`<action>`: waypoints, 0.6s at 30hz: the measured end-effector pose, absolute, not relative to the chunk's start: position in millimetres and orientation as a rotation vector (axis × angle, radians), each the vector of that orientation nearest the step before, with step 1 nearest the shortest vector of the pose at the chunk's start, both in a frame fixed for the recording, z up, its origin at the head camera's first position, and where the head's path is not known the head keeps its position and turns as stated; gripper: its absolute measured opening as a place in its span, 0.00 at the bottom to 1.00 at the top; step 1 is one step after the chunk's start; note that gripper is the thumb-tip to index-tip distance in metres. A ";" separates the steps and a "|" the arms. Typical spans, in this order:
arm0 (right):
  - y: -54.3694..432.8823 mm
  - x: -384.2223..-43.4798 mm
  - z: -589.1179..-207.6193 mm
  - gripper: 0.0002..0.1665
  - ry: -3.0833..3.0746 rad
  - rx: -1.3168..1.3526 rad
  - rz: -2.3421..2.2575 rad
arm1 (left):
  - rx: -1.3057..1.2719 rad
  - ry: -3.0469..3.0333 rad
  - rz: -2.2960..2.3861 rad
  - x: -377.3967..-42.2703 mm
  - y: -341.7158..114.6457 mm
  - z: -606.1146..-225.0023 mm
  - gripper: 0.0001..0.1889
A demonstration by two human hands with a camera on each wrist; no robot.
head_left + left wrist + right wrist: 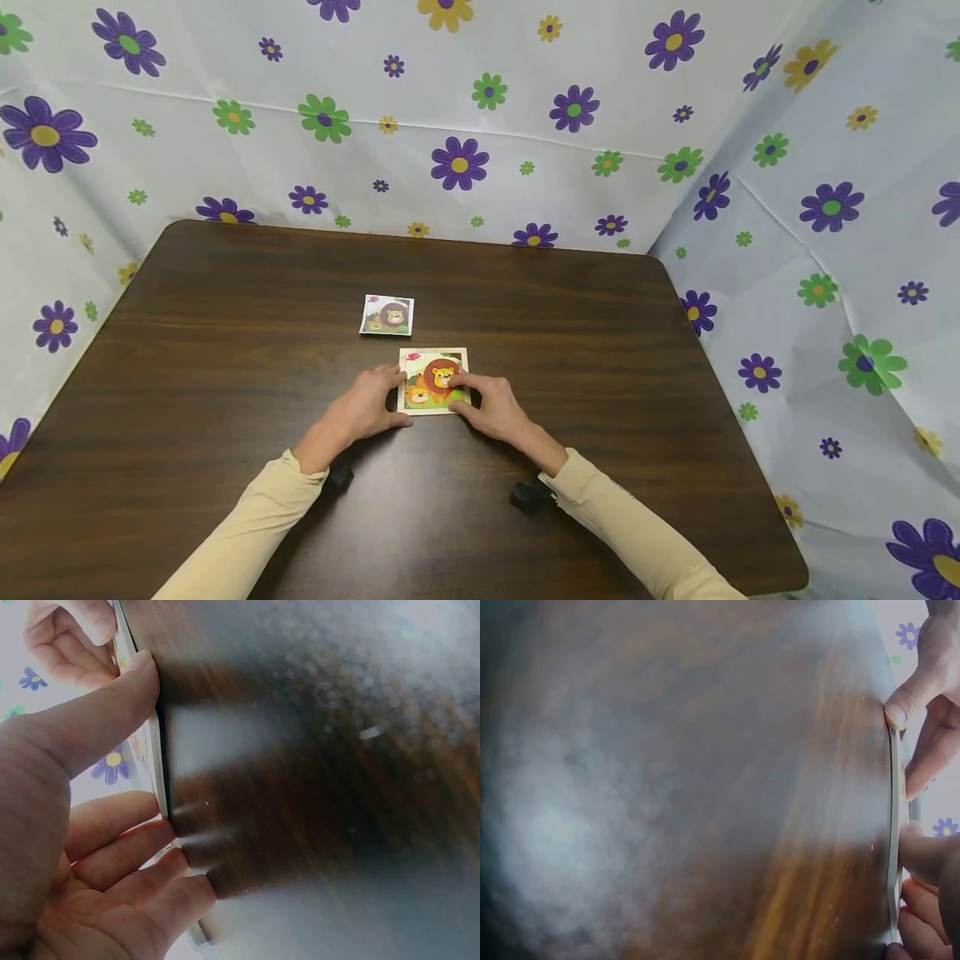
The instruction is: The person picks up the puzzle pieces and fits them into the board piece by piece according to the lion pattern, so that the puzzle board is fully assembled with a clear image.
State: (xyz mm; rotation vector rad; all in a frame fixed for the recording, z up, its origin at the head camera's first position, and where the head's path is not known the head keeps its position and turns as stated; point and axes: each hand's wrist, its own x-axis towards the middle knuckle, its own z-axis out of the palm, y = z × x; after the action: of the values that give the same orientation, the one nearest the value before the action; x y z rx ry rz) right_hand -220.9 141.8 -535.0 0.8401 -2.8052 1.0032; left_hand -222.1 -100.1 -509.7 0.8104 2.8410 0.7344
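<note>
A square picture puzzle [433, 403] with a light wooden frame lies flat on the table; its pieces show a lion and a smaller orange animal. My left hand [365, 406] holds the puzzle's left side, fingers along the left edge and thumb at the near left corner. In the left wrist view, that thumb [112, 712] rests against the near edge of the frame. My right hand [497, 408] touches the puzzle's right part, index finger over the lion's face and thumb on the lower right. In the right wrist view, its thumb [924, 851] overlaps the frame.
A small white-bordered card [386, 316] with a matching, paler lion picture lies just beyond the puzzle. The dark brown wooden table [225, 367] has rounded corners. Flower-printed white sheeting [420, 108] hangs behind and on both sides. Black wrist devices [527, 497] sit below the sleeves.
</note>
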 end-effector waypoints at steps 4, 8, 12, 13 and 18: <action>140.8 -220.3 -534.0 0.17 -2.809 0.816 1.034 | 0.812 2.841 0.740 -222.6 -100.6 -510.6 0.34; 140.1 -219.9 -534.6 0.17 -2.833 0.786 1.065 | 0.827 2.838 0.755 -223.5 -100.6 -512.7 0.34; 139.4 -221.4 -534.3 0.17 -2.851 0.792 1.071 | 0.830 2.845 0.760 -224.3 -101.2 -512.7 0.33; 139.4 -221.8 -534.1 0.16 -2.851 0.797 1.069 | 0.827 2.845 0.759 -224.3 -101.4 -512.4 0.33; 140.0 -223.4 -533.9 0.16 -2.834 0.839 1.067 | 0.812 2.832 0.761 -225.0 -101.4 -512.1 0.33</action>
State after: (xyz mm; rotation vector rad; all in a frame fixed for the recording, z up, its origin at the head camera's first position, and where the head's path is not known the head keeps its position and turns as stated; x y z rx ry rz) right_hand -223.4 140.0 -533.9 0.8385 -2.8345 1.0672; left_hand -225.0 -101.4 -512.1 0.8123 2.8319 0.7612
